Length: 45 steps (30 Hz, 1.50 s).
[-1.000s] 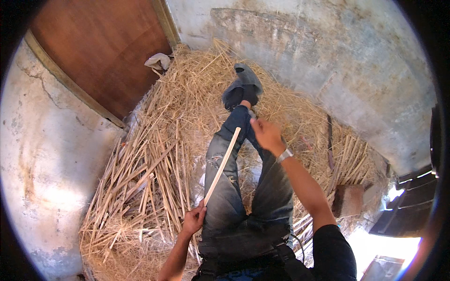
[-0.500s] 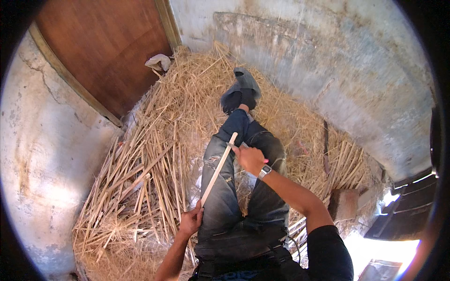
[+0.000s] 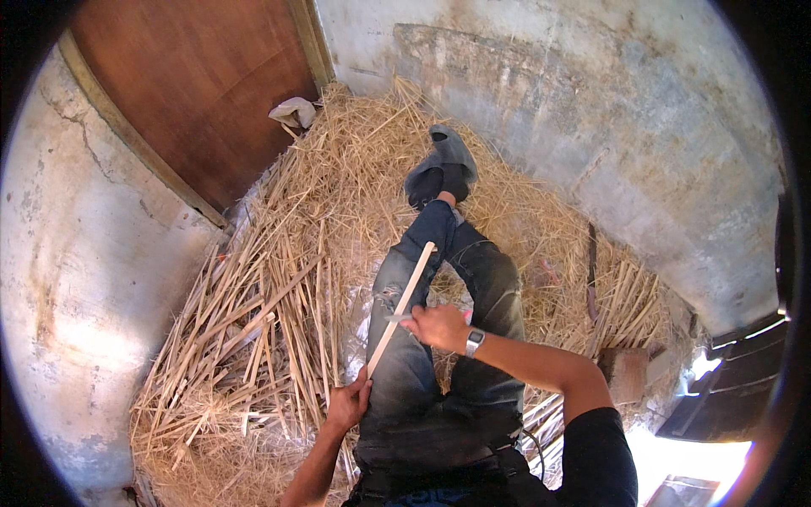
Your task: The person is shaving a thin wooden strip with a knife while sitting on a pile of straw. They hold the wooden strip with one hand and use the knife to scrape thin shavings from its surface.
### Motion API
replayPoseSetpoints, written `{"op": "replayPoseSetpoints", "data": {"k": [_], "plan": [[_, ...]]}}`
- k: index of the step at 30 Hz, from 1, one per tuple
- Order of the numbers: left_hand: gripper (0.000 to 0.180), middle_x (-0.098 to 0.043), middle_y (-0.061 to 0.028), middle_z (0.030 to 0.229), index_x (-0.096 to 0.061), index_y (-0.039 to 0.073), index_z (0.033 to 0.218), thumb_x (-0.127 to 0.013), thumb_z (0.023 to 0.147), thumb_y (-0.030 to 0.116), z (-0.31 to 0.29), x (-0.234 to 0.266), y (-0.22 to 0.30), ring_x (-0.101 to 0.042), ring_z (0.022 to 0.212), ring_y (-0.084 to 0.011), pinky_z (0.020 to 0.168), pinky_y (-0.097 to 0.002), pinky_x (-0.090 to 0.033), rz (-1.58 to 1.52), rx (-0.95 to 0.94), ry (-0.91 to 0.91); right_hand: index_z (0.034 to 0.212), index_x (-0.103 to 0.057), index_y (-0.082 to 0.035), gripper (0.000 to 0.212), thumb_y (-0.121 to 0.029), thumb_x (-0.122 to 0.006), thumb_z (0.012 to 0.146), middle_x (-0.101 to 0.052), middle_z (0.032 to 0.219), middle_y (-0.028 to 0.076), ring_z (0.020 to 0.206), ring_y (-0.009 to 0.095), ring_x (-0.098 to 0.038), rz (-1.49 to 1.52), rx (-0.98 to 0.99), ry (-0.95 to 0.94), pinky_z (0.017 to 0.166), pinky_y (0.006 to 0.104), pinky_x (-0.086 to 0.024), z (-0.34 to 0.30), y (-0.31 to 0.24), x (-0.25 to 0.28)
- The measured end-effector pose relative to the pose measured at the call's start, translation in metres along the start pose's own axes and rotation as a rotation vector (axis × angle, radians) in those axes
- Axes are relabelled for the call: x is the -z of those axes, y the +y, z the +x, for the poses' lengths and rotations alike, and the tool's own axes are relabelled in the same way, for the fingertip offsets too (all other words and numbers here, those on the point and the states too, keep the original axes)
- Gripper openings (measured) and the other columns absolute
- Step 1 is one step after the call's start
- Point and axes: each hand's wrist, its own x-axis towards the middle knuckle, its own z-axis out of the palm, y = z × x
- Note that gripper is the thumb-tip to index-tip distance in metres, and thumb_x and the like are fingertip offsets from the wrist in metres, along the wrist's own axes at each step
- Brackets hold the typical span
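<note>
Stick (image 3: 401, 308) across our left thigh, long axis running from our left hand (image 3: 346, 404), which grips its near end, up toward the shoe (image 3: 446, 160); our right hand (image 3: 439, 327), fingers closed on a small blade (image 3: 397, 318), meets it mid-length.

Left hand (image 3: 348, 404) grips pale stick (image 3: 402, 308) at its 7 o'clock end; right hand (image 3: 438, 326) presses small blade (image 3: 399, 318) against it mid-length. Straw pile (image 3: 279, 296) surrounds legs.
</note>
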Motion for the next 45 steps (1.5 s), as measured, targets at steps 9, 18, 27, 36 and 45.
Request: {"op": "replayPoseSetpoints", "data": {"k": [9, 18, 27, 36, 45], "plan": [[0.034, -0.073, -0.0255, 0.110, -0.067, -0.005, 0.124, -0.065, 0.101, 0.019, -0.001, -0.006, -0.007, -0.075, 0.094, -0.0209, 0.083, -0.0333, -0.057, -0.152, 0.026, 0.014, 0.084, -0.059, -0.004, 0.050, -0.048, -0.046, 0.106, -0.063, 0.060, 0.016, 0.055, 0.038, -0.066, 0.097, -0.214, 0.069, 0.050, 0.0513, -0.051, 0.020, 0.010, 0.044], [0.033, -0.066, -0.0208, 0.130, -0.068, -0.012, 0.103, -0.059, 0.106, 0.019, 0.009, -0.002, -0.034, -0.055, 0.121, -0.0156, 0.110, -0.0315, -0.039, -0.566, 0.153, -0.211, 0.100, -0.064, -0.007, 0.026, -0.032, -0.057, 0.104, -0.065, 0.070, 0.016, 0.063, 0.037, -0.066, 0.272, -0.251, 0.407, 0.054, 0.0478, -0.052, 0.040, 0.043, 0.048], [0.030, -0.066, -0.0237, 0.131, -0.069, -0.011, 0.111, -0.059, 0.105, 0.017, 0.008, -0.007, -0.008, -0.053, 0.132, -0.0201, 0.112, -0.0336, -0.039, -0.575, 0.137, -0.132, 0.131, -0.069, -0.015, 0.041, -0.008, -0.067, 0.091, -0.073, 0.081, 0.011, 0.066, 0.030, -0.069, 0.292, -0.135, 0.446, 0.056, 0.0405, -0.056, 0.043, 0.065, 0.017], [0.033, -0.058, -0.0002, 0.074, -0.071, -0.006, 0.115, -0.060, 0.106, 0.023, 0.015, -0.009, -0.029, -0.057, 0.074, -0.0087, 0.080, -0.0294, -0.051, -0.567, 0.182, -0.229, 0.123, -0.074, -0.022, 0.040, -0.011, -0.069, 0.085, -0.066, 0.066, 0.004, 0.048, 0.023, -0.061, 0.528, -0.028, 0.448, 0.044, 0.0375, -0.050, 0.005, -0.030, -0.007], [0.045, -0.035, 0.0068, 0.056, -0.060, 0.005, 0.141, -0.061, 0.105, 0.031, 0.024, 0.018, -0.006, -0.029, 0.044, -0.0067, 0.043, -0.0264, -0.025, -0.903, 0.463, -0.379, 0.123, -0.074, -0.021, 0.036, -0.016, -0.070, 0.087, -0.061, 0.060, 0.007, 0.055, 0.026, -0.062, 0.193, -0.174, 0.514, 0.050, 0.0397, -0.052, 0.042, 0.044, 0.028]]}}
